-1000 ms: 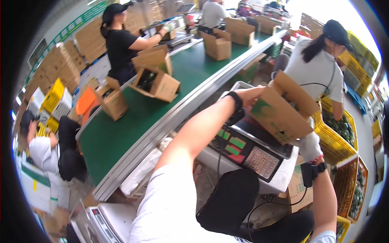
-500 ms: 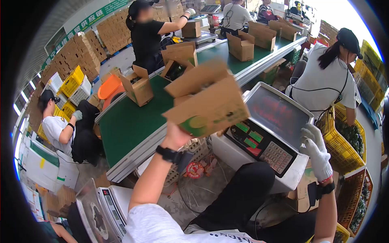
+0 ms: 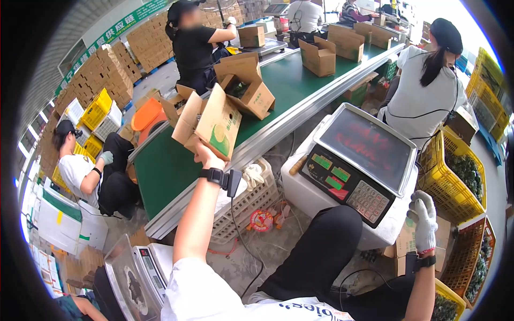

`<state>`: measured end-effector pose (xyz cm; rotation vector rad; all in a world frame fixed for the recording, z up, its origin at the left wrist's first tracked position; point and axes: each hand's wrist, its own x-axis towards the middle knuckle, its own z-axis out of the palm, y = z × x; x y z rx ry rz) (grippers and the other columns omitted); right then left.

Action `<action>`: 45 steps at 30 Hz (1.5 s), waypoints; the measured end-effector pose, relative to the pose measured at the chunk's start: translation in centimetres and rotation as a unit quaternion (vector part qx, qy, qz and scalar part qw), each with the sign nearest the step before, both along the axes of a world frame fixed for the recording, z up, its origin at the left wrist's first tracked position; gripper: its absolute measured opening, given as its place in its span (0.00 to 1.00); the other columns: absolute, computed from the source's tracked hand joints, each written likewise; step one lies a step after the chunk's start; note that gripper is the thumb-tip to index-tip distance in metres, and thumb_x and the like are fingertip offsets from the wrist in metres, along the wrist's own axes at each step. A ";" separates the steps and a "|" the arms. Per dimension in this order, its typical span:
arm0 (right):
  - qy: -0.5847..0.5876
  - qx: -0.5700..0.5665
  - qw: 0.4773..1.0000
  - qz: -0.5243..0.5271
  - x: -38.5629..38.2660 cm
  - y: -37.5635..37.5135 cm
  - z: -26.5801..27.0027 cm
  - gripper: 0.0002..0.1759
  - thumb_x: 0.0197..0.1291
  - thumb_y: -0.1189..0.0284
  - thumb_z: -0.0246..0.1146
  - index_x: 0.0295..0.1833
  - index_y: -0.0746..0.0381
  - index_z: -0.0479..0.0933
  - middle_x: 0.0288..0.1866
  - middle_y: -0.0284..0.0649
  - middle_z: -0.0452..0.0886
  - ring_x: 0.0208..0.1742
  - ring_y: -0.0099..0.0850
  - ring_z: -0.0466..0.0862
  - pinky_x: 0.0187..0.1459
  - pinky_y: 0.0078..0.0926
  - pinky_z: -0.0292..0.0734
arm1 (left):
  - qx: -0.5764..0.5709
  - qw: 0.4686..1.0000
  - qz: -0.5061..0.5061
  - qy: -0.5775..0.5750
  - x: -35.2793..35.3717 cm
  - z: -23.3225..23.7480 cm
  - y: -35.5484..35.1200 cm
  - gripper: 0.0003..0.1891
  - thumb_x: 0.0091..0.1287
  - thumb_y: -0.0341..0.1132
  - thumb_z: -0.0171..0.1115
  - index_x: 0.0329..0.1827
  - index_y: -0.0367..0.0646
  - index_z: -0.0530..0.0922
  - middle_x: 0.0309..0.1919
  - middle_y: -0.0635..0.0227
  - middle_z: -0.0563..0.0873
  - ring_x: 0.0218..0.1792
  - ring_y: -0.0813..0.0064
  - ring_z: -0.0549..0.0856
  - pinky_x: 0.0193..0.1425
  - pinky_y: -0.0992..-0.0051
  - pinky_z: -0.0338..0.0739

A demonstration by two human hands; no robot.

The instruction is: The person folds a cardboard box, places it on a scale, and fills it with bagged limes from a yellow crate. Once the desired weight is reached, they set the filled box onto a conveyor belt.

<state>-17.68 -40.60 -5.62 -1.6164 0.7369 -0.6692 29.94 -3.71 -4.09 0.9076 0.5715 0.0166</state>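
Observation:
My bare left hand (image 3: 210, 158) grips the lower end of an open cardboard box (image 3: 218, 124) with green print. The box is tilted, flaps up, over the near edge of the green conveyor belt (image 3: 168, 174); whether it touches the belt is hard to tell. Behind it, another open cardboard box (image 3: 256, 100) with dark contents stands on the belt. My right hand (image 3: 424, 219), in a white glove, is raised beside the scale (image 3: 369, 155). Its fingers are loosely bent and apart, and it holds nothing. The scale's metal pan (image 3: 367, 144) carries no box.
Yellow crates (image 3: 452, 176) of dark green produce stand at my right, with a brown crate (image 3: 471, 262) nearer. A white crate (image 3: 243, 200) sits below the belt. Another scale (image 3: 144, 273) is at lower left. Co-workers sit or stand around the belt.
My left hand has carried the box left, from beside the scale to over the belt, turning it. My right hand has dropped slightly, its fingers more bent. The co-worker at right has shifted.

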 end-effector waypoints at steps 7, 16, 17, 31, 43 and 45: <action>-0.007 0.022 0.998 -0.065 -2.9 -1.0 -2.5 0.22 0.76 0.57 0.57 0.67 0.56 0.77 0.60 0.31 0.80 0.56 0.26 0.80 0.58 0.30 0.77 | 0.009 0.998 -0.009 0.057 3.2 0.7 -3.6 0.57 0.55 0.72 0.65 0.82 0.48 0.56 0.79 0.56 0.65 0.76 0.44 0.66 0.74 0.31 0.60; -0.010 -0.233 0.964 0.124 10.5 3.1 6.7 0.18 0.67 0.78 0.64 0.61 0.65 0.78 0.54 0.37 0.83 0.51 0.24 0.83 0.53 0.25 0.80 | 0.463 0.884 -0.027 0.056 5.6 -3.3 -2.5 0.67 0.44 0.80 0.70 0.71 0.29 0.60 0.69 0.45 0.65 0.72 0.51 0.66 0.77 0.56 0.66; -0.001 -0.250 0.954 0.165 13.5 4.5 8.3 0.20 0.66 0.77 0.66 0.63 0.64 0.78 0.57 0.38 0.83 0.55 0.27 0.84 0.56 0.27 0.80 | 0.467 0.884 -0.002 0.028 6.0 -4.1 -2.5 0.66 0.43 0.79 0.71 0.70 0.27 0.61 0.67 0.46 0.66 0.72 0.50 0.68 0.76 0.56 0.66; 0.146 -0.561 0.784 0.223 52.1 12.9 7.2 0.32 0.69 0.44 0.58 0.66 0.55 0.78 0.67 0.52 0.76 0.68 0.50 0.78 0.67 0.43 0.75 | 0.285 0.933 -0.129 -0.179 4.3 -2.9 1.0 0.58 0.56 0.60 0.78 0.78 0.32 0.57 0.68 0.51 0.73 0.67 0.63 0.75 0.73 0.64 0.68; 0.153 -0.542 0.776 0.283 51.5 11.4 6.0 0.29 0.70 0.55 0.52 0.74 0.52 0.70 0.73 0.52 0.70 0.66 0.51 0.80 0.67 0.44 0.76 | 0.461 0.859 -0.201 -0.094 8.1 -3.8 -6.9 0.76 0.42 0.82 0.70 0.85 0.41 0.43 0.70 0.40 0.58 0.70 0.42 0.63 0.77 0.49 0.59; 0.135 -0.502 0.796 0.311 46.3 11.3 8.4 0.34 0.69 0.55 0.53 0.79 0.51 0.64 0.77 0.51 0.68 0.69 0.52 0.78 0.69 0.42 0.74 | 0.470 0.856 -0.189 -0.103 8.4 -4.2 -6.8 0.77 0.42 0.82 0.70 0.85 0.40 0.43 0.72 0.39 0.58 0.72 0.40 0.61 0.78 0.48 0.58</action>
